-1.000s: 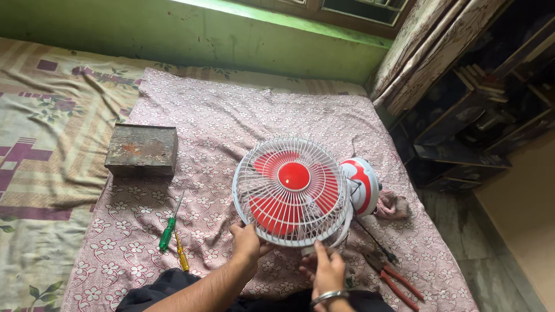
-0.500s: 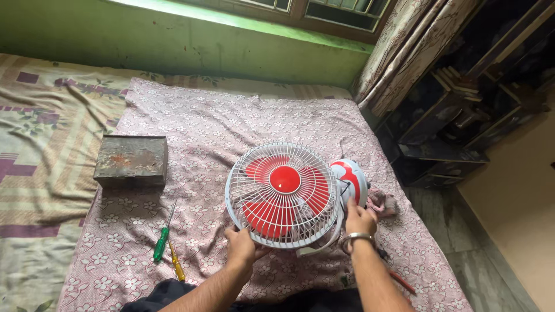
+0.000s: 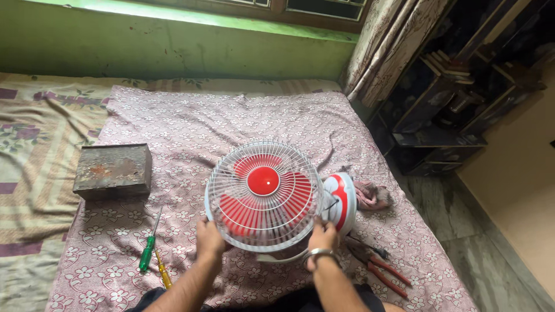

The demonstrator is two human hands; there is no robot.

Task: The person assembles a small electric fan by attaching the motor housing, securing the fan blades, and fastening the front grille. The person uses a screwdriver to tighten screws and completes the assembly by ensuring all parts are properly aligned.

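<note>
Fan [image 3: 266,193], white-caged with red blades and a red hub, is held tilted on the pink floral bedsheet [image 3: 231,121] near the bed's front edge; its lower cage rim is gripped on one side by the left hand [image 3: 209,238], fingers clenched around the wire, and on the other side by the right hand [image 3: 322,237], likewise closed on the rim, a metal bangle [image 3: 318,253] being worn at that wrist; the red-and-white motor housing [image 3: 340,199] is seen just behind the cage; a crumpled cloth [image 3: 370,195] lies beside it; red-handled pliers [image 3: 384,273] lie towards the bed's right edge; a green screwdriver [image 3: 148,252] and a yellow screwdriver [image 3: 164,274] lie left of the fan; a rusty metal box [image 3: 113,169] sits further left.
</note>
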